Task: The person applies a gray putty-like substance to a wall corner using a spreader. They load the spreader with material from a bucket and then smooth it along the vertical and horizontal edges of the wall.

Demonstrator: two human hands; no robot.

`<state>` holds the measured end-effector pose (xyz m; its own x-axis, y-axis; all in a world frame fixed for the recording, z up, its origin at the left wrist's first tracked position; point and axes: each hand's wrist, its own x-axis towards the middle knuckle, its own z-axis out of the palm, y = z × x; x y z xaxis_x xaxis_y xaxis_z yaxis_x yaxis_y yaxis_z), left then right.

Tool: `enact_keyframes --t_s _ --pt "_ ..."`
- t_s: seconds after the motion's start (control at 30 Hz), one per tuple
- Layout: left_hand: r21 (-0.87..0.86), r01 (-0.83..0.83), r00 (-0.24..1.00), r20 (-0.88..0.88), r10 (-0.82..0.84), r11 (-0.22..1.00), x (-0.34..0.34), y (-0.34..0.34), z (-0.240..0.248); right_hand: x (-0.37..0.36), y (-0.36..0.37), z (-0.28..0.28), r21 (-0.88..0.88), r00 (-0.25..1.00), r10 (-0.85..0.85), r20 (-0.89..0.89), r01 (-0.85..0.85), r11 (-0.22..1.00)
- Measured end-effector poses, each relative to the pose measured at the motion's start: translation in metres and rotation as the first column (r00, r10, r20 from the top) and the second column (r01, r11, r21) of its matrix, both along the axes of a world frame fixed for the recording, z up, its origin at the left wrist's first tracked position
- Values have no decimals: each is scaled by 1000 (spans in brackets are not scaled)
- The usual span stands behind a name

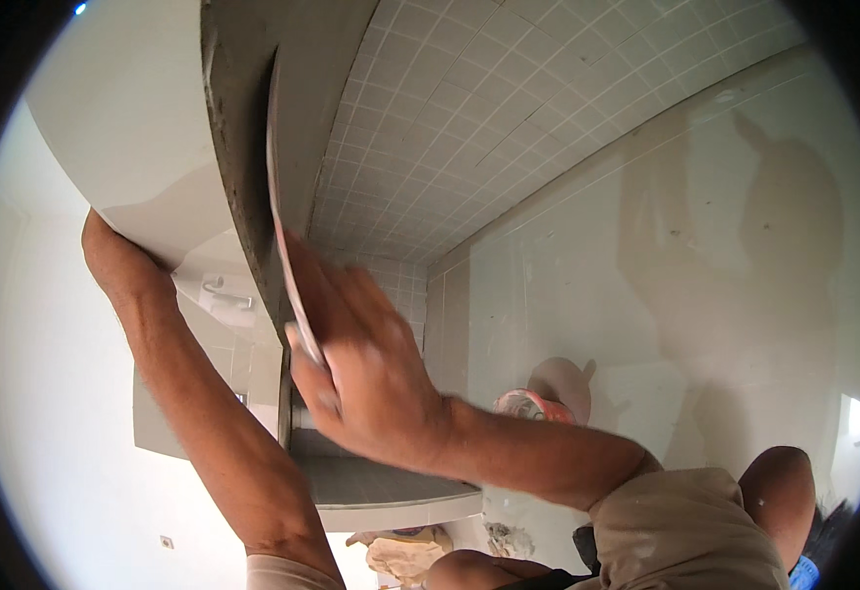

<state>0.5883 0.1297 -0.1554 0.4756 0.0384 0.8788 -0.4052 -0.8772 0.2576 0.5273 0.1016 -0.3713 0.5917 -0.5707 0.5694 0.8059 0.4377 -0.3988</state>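
My right hand (376, 369) is closed around the near end of a long, thin flat trowel (276, 192), which is seen almost edge-on. Its blade runs up along a grey, cement-coated strip (317, 108), close to the surface; whether it touches along its whole length I cannot tell. The fingers are slightly smeared by motion. On the left, my left arm (194, 393) reaches up to a pale, smooth panel (135, 108). Past the wrist, my left hand (106, 236) is bent at the panel's edge, and its fingers are hidden.
Small square tiles (450, 108) lie beyond the cement strip. A bucket (538, 403) with a reddish rim stands on the pale, dusty floor (568, 285), where shadows fall. Below, a crumpled tan sack (410, 556) lies by a ledge (381, 482). A white wall (66, 423) is at left.
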Motion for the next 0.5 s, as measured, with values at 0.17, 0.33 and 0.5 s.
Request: enact_keyframes --t_s 0.17,0.33,0.5 --pt "43 -20 1000 4 20 999 -9 -18 -2 -9 35 -39 38 954 261 -147 -258 965" --pt "67 6 999 41 -8 998 -2 -5 -4 129 78 -38 235 650 716 -255 -677 698" --pt "141 9 999 43 -16 990 -1 -2 -5 159 79 -20 320 307 952 1 -902 291"
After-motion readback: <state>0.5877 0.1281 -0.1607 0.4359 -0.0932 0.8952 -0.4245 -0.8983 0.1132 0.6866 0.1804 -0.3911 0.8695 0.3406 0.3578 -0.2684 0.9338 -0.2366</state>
